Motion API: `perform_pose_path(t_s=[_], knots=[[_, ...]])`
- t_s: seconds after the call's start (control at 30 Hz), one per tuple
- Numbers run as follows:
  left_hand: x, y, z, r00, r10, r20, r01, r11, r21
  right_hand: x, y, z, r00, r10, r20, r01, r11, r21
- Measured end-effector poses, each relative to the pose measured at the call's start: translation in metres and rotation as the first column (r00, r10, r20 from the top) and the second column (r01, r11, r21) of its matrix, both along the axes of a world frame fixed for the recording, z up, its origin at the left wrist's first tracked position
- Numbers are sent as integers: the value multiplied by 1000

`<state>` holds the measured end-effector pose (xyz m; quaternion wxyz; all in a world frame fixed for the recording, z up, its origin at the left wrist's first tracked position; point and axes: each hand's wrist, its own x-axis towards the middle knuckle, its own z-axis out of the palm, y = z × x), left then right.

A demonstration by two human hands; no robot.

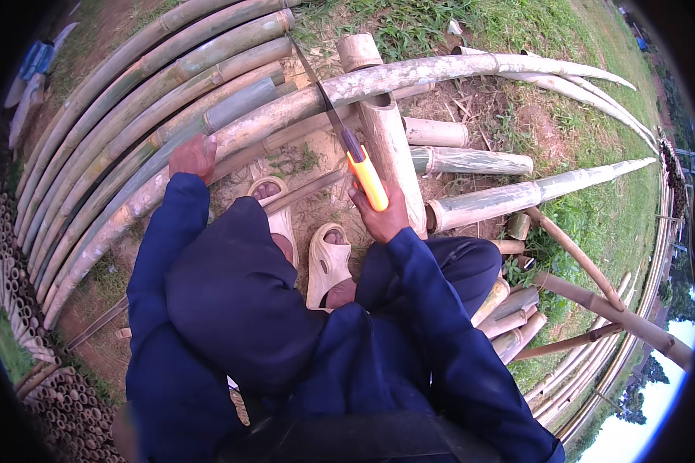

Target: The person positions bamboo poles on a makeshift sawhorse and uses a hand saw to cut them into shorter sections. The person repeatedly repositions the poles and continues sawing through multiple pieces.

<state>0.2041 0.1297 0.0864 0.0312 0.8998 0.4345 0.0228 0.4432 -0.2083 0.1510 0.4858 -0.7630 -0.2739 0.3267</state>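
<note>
Ground: bare dirt and grass [594, 46] under stacked bamboo.
Left hand [193, 157]: flat on a long bamboo pole [286, 112].
Right hand [380, 217]: closed around an orange-handled saw [368, 180], blade across that pole.

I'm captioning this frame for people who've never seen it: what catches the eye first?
The orange-handled saw at centre, gripped by the right hand, its blade laid across a long bamboo pole. The left hand presses that pole at left. Around them lie cut bamboo pieces at right and stacked poles upper left.
</note>
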Motion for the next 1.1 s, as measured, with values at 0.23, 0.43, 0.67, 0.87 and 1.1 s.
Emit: perform_pose_path(t_s=[0.23,0.43,0.67,0.87,1.1], knots=[[5,-9,16,996,55,-73,-57,998,-23,-53,-116,38,996,-84,-43,84,996,14],[1,-3,3,1000,6,22,-6,1000,4,-11,-24,8,996,-49,77,46,998,41],[1,-8,18,997,35,-68,-39,997,-64,-50,-133,45,998,-29,55,31,999,-36],[6,-1,7,1000,24,-11,-24,999,-36,-18,-27,8,999,-30,43,30,999,-9],[-3,-8,14,995,60,-74,-64,997,-50,-44,-127,56,1000,11,-20,-13,996,-88]])
